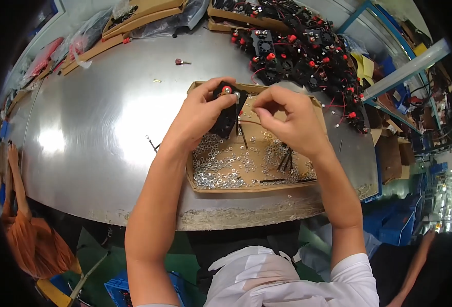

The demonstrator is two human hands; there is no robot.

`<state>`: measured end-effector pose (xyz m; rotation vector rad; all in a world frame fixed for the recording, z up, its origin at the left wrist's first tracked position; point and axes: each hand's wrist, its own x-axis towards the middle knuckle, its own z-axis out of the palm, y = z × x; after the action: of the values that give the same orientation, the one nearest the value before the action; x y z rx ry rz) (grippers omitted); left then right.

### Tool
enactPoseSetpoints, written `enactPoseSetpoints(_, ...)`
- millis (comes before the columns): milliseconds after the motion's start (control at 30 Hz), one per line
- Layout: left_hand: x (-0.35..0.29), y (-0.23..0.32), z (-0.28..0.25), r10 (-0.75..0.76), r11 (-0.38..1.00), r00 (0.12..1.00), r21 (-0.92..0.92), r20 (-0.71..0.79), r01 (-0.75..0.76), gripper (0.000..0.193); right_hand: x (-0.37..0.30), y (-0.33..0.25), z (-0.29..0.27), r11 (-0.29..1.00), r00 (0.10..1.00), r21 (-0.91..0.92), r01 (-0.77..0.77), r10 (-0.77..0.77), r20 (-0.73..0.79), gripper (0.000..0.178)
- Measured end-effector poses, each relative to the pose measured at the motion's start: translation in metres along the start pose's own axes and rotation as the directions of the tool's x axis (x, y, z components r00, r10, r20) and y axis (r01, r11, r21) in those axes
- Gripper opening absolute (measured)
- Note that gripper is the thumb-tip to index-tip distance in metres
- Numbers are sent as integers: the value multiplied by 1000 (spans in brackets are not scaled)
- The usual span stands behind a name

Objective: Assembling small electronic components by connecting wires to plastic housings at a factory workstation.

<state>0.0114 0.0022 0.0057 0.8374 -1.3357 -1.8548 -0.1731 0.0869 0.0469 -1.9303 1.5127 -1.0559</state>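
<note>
My left hand (195, 117) grips a black plastic unit (226, 125) with a red terminal and shiny metal fittings at its top. The unit is tilted above a shallow cardboard tray (238, 190). Just right of it, my right hand (295, 120) is closed in a pinch, thumb against the fingers; what it holds, if anything, is too small to make out. Thin wires hang from the unit between the two hands. Many small silvery nuts or washers (215, 166) lie scattered in the tray, with several thin black rods (286, 161) among them.
Black units with red terminals (308, 59) are heaped at the back right of the metal table (92, 128). A small red-and-metal part (182, 62) lies beyond the tray. Cardboard and plastic bags (159, 23) line the back edge. A person in orange (36, 240) is at the left; another person's arm (415, 268) shows lower right.
</note>
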Motion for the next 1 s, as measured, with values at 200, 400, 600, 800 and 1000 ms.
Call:
enactPoseSetpoints(200,4,-9,2,-3,997,998,80,62,-1,37,5,12,9,969,974,-148,200,-213,-78,14)
enactPoseSetpoints(400,0,-4,6,-16,997,997,73,82,10,37,8,18,13,935,956,-240,260,-285,-75,13)
enactPoseSetpoints(600,-1,-2,6,-14,998,994,61,112,8,38,9,21,14,942,954,-197,271,-291,-80,14)
enactPoseSetpoints(800,-2,0,8,-36,997,993,76,109,28,41,7,23,15,937,949,-223,270,-298,-99,14)
enactPoseSetpoints(1000,-1,-4,6,4,996,992,90,125,-16,45,5,23,15,938,953,-247,244,-279,-119,12)
